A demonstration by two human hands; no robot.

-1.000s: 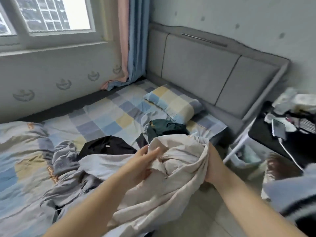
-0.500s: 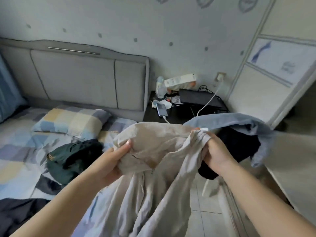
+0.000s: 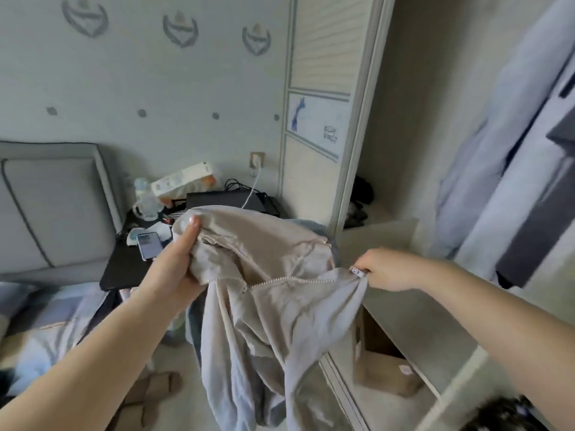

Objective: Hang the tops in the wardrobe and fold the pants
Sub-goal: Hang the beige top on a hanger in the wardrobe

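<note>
The open wardrobe (image 3: 413, 126) holds pale blue and grey garments (image 3: 510, 157) hanging at right, a dark heap (image 3: 361, 197) on its shelf, and a cardboard box (image 3: 385, 371) below. In front of it hangs a beige zip-up top (image 3: 273, 306), left hand (image 3: 174, 265) fingers gripping the collar, right hand (image 3: 385, 269) fingers pinching the zipper end. Behind, a black bench (image 3: 124, 269) carries a phone (image 3: 149, 245).

We hold a beige zip-up top (image 3: 273, 293) before the open wardrobe (image 3: 401, 126): our left hand (image 3: 172, 265) grips its bunched collar, our right hand (image 3: 384, 269) pinches the zipper end. Pale garments (image 3: 497, 157) hang inside.
</note>
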